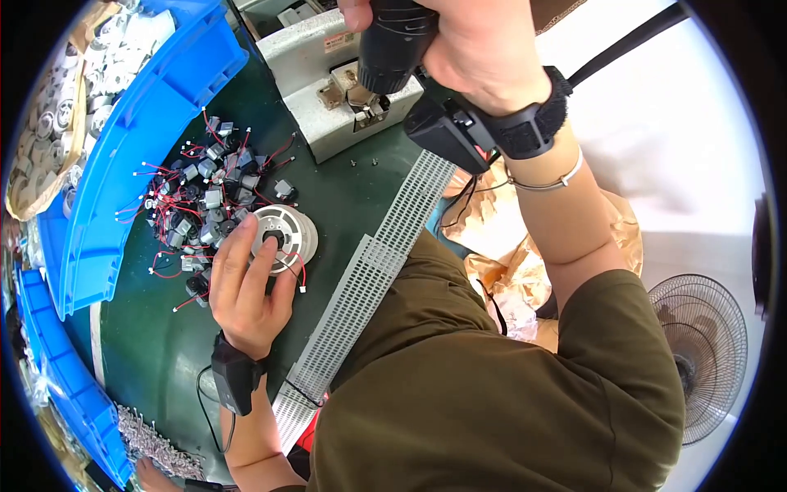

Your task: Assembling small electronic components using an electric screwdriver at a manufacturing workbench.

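Observation:
My left hand rests on a white round plastic housing, its fingers over the near side and the thumb at the edge. A small dark motor sits in the housing's centre, and a red wire with a white connector trails off it. Up at the top, my right hand is wrapped round a black electric screwdriver. The screwdriver points down at the front of a grey metal screw feeder; its tip is hard to make out there.
Small motors with red wires lie heaped left of the housing. Blue bins line the left side, beside a bag of white parts. A white perforated strip edges the green table. A fan stands at right; another person's hand shows bottom left.

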`<state>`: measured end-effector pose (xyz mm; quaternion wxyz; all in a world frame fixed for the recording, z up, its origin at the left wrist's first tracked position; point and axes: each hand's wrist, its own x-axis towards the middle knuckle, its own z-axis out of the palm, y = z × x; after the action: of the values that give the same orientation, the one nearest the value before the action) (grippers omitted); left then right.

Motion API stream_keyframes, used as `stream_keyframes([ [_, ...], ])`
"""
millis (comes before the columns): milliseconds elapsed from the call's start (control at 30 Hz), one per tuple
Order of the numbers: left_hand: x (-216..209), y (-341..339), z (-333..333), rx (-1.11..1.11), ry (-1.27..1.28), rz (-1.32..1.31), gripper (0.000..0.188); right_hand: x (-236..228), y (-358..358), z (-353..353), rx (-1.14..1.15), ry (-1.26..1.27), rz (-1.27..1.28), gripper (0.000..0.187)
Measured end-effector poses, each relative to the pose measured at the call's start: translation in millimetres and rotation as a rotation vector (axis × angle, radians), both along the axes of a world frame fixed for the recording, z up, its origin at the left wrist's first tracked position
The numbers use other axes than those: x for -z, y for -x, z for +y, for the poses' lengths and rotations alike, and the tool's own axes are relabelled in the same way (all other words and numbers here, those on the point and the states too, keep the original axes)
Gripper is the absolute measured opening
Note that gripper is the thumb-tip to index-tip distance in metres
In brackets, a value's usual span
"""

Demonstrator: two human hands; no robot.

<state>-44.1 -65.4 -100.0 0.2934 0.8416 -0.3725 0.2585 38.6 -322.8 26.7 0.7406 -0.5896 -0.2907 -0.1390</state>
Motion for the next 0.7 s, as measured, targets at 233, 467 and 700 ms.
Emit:
stream_keyframes([
  [233,-0.4,1.1,-0.3,-0.015,-0.004,0.009,0.033,17.6,-7.4,2.2,0.132,-0.084,0.092,0.035],
  [467,-0.1,2.1,-0.2,-0.024,-0.001,0.016,0.033,24.8,-8.2,3.4,0.169,-0.06,0.067,0.04],
  [700,2.0,2.0,-1.1,-0.023,0.014,0.021,0.033,24.7,-3.4,3.8,0.205,-0.045,0.08,0.043],
])
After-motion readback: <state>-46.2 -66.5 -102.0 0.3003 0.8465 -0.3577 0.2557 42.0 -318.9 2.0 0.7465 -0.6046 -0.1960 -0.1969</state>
